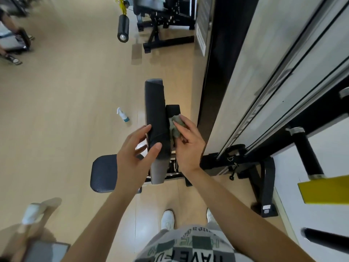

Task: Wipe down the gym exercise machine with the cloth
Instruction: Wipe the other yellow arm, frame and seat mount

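Black vinyl covers the back pad [155, 118] of the gym machine [264, 176], and from my remote seat I see both hands working on it. The left hand [136, 154] grips the near end of the back pad, with the thumb across the top face and the other fingers curled round its left edge. The right hand [188, 142] holds the cloth [174, 125], a bunched grey-green rag, and presses it against the right side of the back pad. Two digits lie stretched over the cloth and the rest are tucked in beneath it. The cloth sits in the narrow gap between the back pad and a black block just beside it.

Below the left wrist the dark seat [103, 173] sticks out to the left over the pale wooden floor [66, 110]. A small white spray bottle [122, 115] with a teal base lies on the floor, left of the back pad and apart from it. My operator's white shoes [167, 219] stand near the bottom edge. A yellow plate [324, 190] shows at the right. Farther off stands another machine [162, 21] with a black foam roller [123, 28].
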Tool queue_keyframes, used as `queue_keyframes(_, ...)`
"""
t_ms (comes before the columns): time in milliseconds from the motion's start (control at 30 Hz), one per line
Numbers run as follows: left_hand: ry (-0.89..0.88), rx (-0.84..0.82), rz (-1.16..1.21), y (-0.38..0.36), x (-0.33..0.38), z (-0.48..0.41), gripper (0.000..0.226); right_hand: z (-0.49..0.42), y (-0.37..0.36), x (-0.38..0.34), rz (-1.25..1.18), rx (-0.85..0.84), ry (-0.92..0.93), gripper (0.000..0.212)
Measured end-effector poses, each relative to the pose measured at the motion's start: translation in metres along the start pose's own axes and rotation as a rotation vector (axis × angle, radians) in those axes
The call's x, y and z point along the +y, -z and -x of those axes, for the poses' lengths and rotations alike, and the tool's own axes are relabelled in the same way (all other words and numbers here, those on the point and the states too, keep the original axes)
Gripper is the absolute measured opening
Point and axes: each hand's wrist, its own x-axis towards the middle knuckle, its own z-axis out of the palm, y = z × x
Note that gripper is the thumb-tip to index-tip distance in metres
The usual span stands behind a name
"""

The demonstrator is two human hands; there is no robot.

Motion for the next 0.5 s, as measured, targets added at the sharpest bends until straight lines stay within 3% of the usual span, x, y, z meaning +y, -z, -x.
queue_keyframes(67,-0.013,-0.013,0.013,0.003,-0.004,-0.003,0.048,0.005,-0.006,0.009,0.034,0.028,-0.010,0.031)
queue_keyframes(133,-0.011,-0.020,0.019,0.005,-0.006,-0.005,0.048,0.006,-0.009,0.010,0.005,0.114,-0.183,0.022)
queue_keyframes(200,-0.004,-0.019,0.027,0.004,-0.006,-0.005,0.049,0.008,-0.010,0.019,0.049,0.120,-0.233,0.012)
queue_keyframes(333,-0.020,-0.015,0.015,0.003,-0.005,-0.004,0.049,0.025,-0.017,0.046,0.097,0.060,-0.292,0.013)
queue_keyframes(500,-0.006,-0.014,0.009,0.003,-0.005,-0.004,0.050,0.033,-0.021,0.070,0.107,-0.016,-0.530,0.012)
